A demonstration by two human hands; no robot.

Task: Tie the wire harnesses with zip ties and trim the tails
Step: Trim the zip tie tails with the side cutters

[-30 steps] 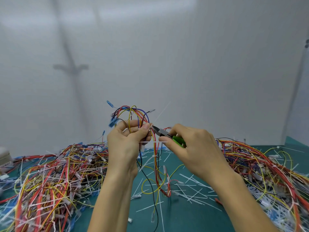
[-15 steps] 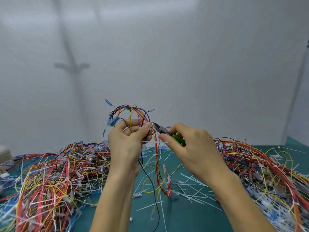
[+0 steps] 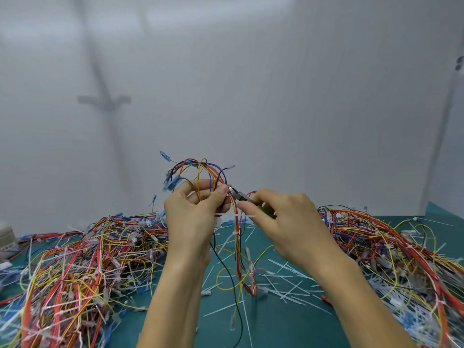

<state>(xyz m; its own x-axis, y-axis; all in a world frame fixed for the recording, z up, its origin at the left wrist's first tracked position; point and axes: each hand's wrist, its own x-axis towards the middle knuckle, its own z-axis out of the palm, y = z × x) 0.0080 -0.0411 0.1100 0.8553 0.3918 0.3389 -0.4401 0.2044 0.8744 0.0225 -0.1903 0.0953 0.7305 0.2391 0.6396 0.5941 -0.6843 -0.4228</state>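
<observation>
The left hand (image 3: 194, 219) was raised above the green mat (image 3: 276, 322), its fingers and thumb curled round a wire harness (image 3: 213, 175) of red, yellow, blue and black leads. The harness looped above the fingers, and its longer strands hung down to the mat between the two forearms. Blue-sleeved terminals (image 3: 173, 183) stuck out at the upper left of the loop.

The right hand (image 3: 286, 222) gripped a pair of green-handled cutters (image 3: 239, 195). The metal nose pointed left and met the harness just beside the left thumb tip. Whether the blades were closed could not be told.

Lower on the hanging strands, a white zip tie (image 3: 245, 216) circled the bundle with its tail sticking out sideways.

A heap of tied harnesses (image 3: 88, 259) lay on the mat to the left, and another heap (image 3: 389, 247) to the right. Cut white tails (image 3: 288, 280) were strewn on the mat between them. A plain white wall (image 3: 251, 96) stood behind.
</observation>
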